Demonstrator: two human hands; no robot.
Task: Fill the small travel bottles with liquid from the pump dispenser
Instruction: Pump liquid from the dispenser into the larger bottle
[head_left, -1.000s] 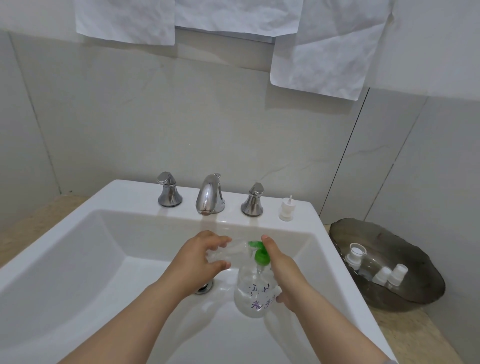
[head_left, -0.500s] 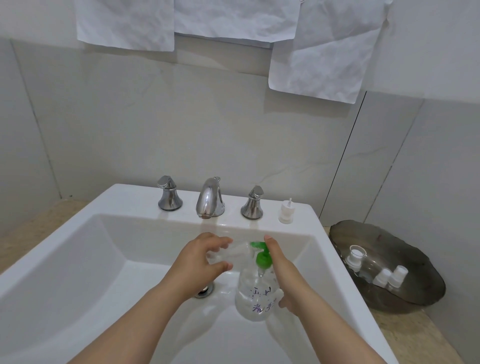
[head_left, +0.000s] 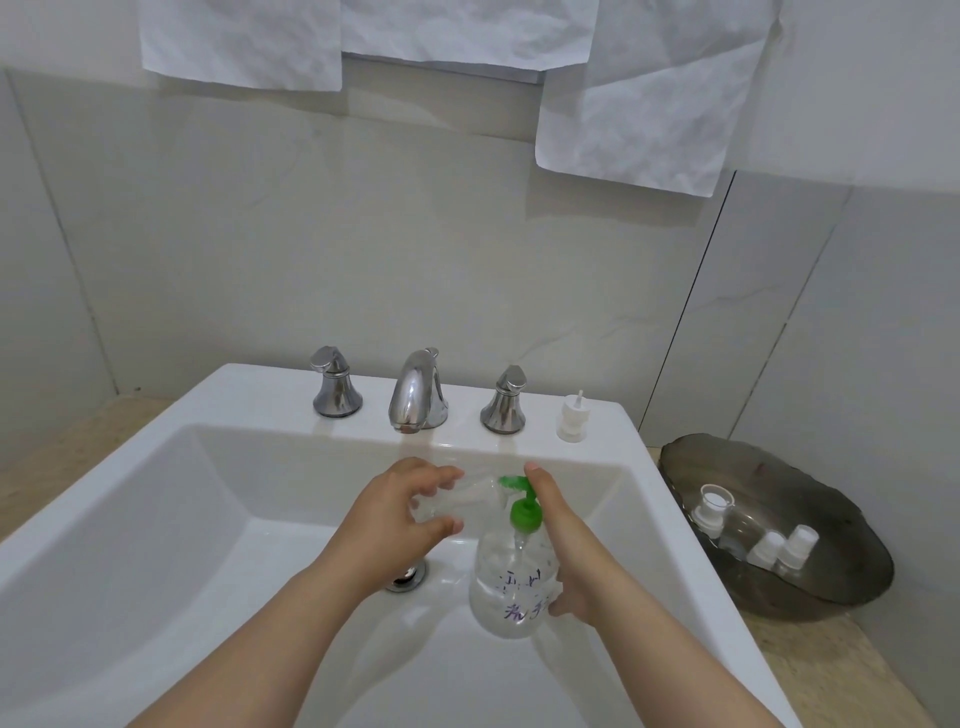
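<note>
A white sink fills the lower half of the frame. On its back ledge stand a chrome left tap handle, a faucet and a right tap handle.

Just left of centre, over the basin and above the drain, the person's left hand curls fingers and thumb around a small travel bottle. The bottle is of clear, almost colourless plastic and lies on its side. Its right end meets the green spout of the pump dispenser.

The dispenser, at centre, has a rounded see-through body with purple and dark handwriting across its front. A thin tube is visible inside, below a bright green collar and pump head. How full it is cannot be told.

The right hand grips the dispenser from the right, fingers wrapped behind its body and forefinger laid on top of the pump head.

Further right, a white cap stands on the sink ledge.

At the right edge, a dark dish on the beige counter holds white-capped small bottles.

Creased paper sheets hang along the top of the frame.
</note>
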